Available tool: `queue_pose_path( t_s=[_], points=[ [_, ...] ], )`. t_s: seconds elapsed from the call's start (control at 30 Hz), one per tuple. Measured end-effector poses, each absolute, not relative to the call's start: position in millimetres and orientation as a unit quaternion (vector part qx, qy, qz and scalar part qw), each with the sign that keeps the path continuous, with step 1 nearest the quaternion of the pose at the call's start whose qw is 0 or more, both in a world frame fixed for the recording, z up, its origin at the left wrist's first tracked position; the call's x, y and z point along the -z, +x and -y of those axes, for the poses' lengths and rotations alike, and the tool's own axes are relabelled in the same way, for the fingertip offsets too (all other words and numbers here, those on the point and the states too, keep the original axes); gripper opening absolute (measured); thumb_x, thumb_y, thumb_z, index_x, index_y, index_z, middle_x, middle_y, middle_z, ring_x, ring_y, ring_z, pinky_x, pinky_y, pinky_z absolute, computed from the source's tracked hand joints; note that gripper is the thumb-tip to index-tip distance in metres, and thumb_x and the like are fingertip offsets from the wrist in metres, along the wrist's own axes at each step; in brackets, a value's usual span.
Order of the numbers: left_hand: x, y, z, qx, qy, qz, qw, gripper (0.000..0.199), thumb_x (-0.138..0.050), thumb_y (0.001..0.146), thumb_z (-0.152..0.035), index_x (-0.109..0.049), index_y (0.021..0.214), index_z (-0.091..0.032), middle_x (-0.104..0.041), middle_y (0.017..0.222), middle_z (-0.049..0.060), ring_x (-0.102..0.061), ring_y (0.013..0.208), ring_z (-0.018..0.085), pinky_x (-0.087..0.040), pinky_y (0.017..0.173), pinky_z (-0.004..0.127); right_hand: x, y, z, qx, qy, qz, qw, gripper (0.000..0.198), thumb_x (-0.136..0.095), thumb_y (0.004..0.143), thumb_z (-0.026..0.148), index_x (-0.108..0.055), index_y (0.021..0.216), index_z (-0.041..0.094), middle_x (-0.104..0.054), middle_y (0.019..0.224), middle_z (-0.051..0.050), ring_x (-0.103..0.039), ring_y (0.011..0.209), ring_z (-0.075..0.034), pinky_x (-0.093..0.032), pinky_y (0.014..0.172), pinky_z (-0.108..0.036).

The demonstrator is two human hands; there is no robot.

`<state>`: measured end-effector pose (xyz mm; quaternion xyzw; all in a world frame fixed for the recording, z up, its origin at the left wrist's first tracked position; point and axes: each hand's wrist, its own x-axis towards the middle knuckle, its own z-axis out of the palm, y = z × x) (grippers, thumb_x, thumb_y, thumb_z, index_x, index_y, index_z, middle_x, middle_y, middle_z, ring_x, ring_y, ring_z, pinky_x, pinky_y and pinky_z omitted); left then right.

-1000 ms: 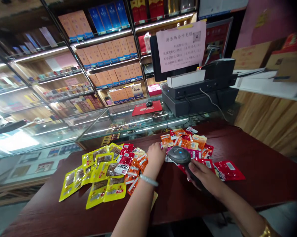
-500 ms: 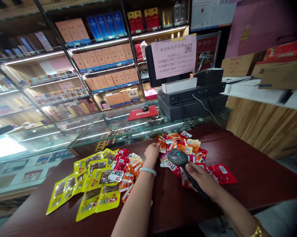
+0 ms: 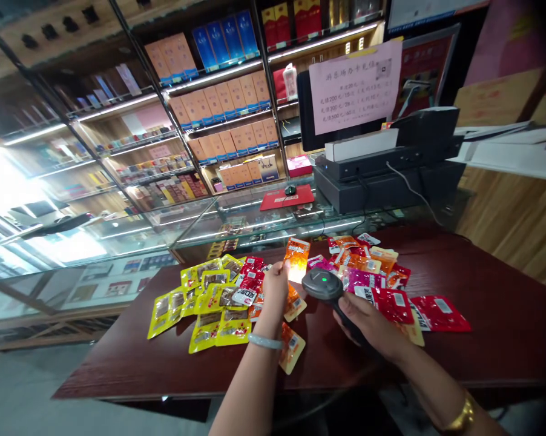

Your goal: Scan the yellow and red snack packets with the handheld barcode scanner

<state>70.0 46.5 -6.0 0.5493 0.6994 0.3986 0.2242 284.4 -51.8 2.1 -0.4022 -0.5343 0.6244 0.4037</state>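
Observation:
My left hand (image 3: 276, 283) is closed on an orange snack packet (image 3: 297, 254), held upright above the table with a bright patch of light on its lower part. In my right hand (image 3: 368, 321) is a black handheld barcode scanner (image 3: 322, 283), its head turned toward that packet and a green light showing on top. Yellow snack packets (image 3: 209, 303) lie spread left of my left hand, with red packets (image 3: 251, 280) beside them. Right of the scanner is a pile of orange, purple and red packets (image 3: 368, 278). One orange packet (image 3: 292, 348) lies near my left wrist.
The dark red table (image 3: 491, 284) meets a glass display counter (image 3: 273, 224) behind. On that counter are a mouse (image 3: 290, 189) on a red mat and a black cash register unit (image 3: 386, 181) with a pink sign (image 3: 355, 85). Shelves of boxes (image 3: 218, 103) line the back.
My left hand has lifted an orange packet from the right pile and moved it in front of the scanner. The scanner's light went from blue to green. The view has shifted left.

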Motion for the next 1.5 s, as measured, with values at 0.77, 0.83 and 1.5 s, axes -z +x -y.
queue_pose_path(
  t_s=[0.77, 0.83, 1.5],
  points=[
    [13, 149, -100, -0.098, 0.68, -0.721, 0.086, 0.062, -0.053, 0.084, -0.064, -0.062, 0.122, -0.016, -0.059, 0.13, 0.021, -0.051, 0.124, 0.036, -0.041, 0.099, 0.045, 25, 337, 72, -0.592, -0.504, 0.447, 0.442, 0.053, -0.059, 0.079, 0.075, -0.058, 0.086, 0.022, -0.052, 0.063, 0.005, -0.045, 0.048, -0.01, -0.033, 0.043, -0.021],
    [11, 151, -111, -0.084, 0.672, -0.731, 0.085, 0.071, -0.058, 0.078, -0.068, -0.061, 0.122, -0.013, -0.057, 0.132, 0.023, -0.049, 0.126, 0.038, -0.04, 0.1, 0.046, 25, 337, 73, -0.589, -0.506, 0.442, 0.448, 0.053, -0.059, 0.079, 0.075, -0.057, 0.085, 0.022, -0.052, 0.062, 0.005, -0.045, 0.048, -0.01, -0.032, 0.043, -0.021],
    [8, 86, -73, -0.387, 0.57, -0.676, 0.261, 0.046, -0.079, 0.067, -0.05, -0.051, 0.088, -0.021, -0.065, 0.078, 0.001, -0.06, 0.069, 0.016, -0.041, 0.062, 0.025, 12, 319, 72, -0.597, -0.508, 0.431, 0.447, 0.056, -0.062, 0.073, 0.079, -0.056, 0.08, 0.023, -0.056, 0.065, 0.003, -0.051, 0.051, -0.013, -0.038, 0.045, -0.023]
  ],
)
